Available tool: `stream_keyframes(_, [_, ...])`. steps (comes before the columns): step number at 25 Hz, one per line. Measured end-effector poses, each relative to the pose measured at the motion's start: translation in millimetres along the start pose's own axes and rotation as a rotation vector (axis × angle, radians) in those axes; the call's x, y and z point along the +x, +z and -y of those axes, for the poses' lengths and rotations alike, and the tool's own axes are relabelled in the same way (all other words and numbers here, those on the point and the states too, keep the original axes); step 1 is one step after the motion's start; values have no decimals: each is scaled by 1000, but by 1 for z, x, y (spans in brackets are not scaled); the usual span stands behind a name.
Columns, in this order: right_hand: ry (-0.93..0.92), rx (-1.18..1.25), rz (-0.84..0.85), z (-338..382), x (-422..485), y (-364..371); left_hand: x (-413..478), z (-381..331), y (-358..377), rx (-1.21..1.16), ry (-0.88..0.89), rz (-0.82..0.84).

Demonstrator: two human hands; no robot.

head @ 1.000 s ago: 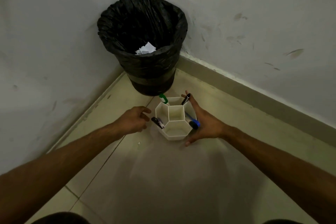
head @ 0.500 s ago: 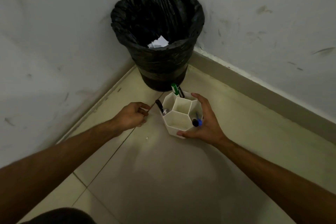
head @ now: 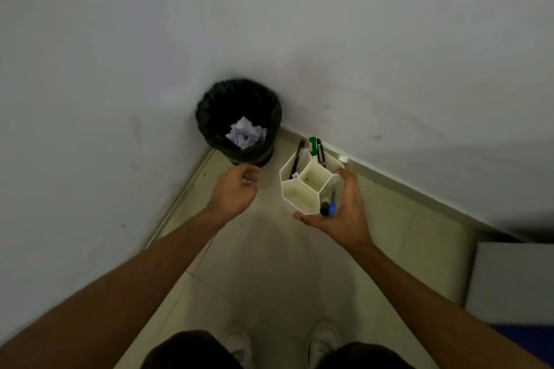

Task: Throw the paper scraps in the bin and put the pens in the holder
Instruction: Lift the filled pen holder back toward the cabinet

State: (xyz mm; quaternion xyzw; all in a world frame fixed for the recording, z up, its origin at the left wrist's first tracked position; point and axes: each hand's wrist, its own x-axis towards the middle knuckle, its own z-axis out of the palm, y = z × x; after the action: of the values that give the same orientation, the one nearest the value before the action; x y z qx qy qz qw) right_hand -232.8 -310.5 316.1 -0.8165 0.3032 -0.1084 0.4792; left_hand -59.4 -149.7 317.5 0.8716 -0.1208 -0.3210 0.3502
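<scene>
Black liner on the bin (head: 239, 117), white crumpled paper scraps (head: 245, 136) inside with faint bluish marks. Cream-white honeycomb pen holder (head: 299, 192). Green-capped marker (head: 313, 145), black pen (head: 320, 154) beside it, dark slim pen (head: 296, 159), blue-and-black pen (head: 328, 207). Pale beige tiled floor (head: 269, 263), grey-white scuffed walls (head: 389, 54). White shoes (head: 323, 338).

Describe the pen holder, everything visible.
The pen holder is white, plastic-looking, made of honeycomb cells open at the top. The right hand grips its near right side and holds it up off the floor, roughly upright. A black pen leans in the left cell, a green-capped marker and a dark pen stand in the far cell, and a blue pen with a dark one sits in the cell by the palm. The centre and near cells look empty. The left hand is apart from it.
</scene>
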Motion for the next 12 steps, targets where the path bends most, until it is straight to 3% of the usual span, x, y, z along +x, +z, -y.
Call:
stream_keyframes(8, [89,65,-181,269,-137,-191,-211,-224,-133,-15,134,0])
stream_keyframes(12, [131,111,-365,334,-215,-256,-282,-290,-153,7,239,40])
